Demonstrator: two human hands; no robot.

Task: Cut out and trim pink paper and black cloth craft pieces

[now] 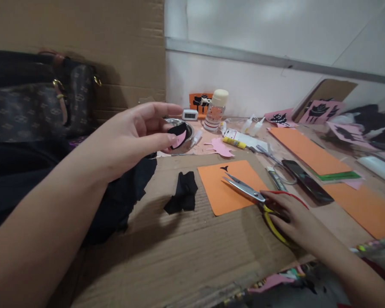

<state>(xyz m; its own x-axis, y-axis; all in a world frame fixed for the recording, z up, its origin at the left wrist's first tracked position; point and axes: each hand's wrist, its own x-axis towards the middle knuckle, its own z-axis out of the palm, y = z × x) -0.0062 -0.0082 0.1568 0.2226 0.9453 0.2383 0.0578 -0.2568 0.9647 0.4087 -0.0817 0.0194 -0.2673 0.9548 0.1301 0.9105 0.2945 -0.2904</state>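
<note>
Left hand (131,137) is raised over the far left of the cardboard surface (179,248), thumb and fingers pinching a small black-and-pink cutout (179,136) just in front of a metal bowl (188,128). Right hand (295,222) lies toward the near right edge, fingers draped over the handles of scissors (247,190); whether it grips them cannot be told. The closed blades cross an orange sheet (221,196), pointing far-left toward the cutout, well apart from it.

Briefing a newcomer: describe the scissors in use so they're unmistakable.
On the cardboard sheet lies an orange card. The scissors rest across its right edge under the right hand; yellow and red handles, unlike the metal pair beside the phone.
</note>
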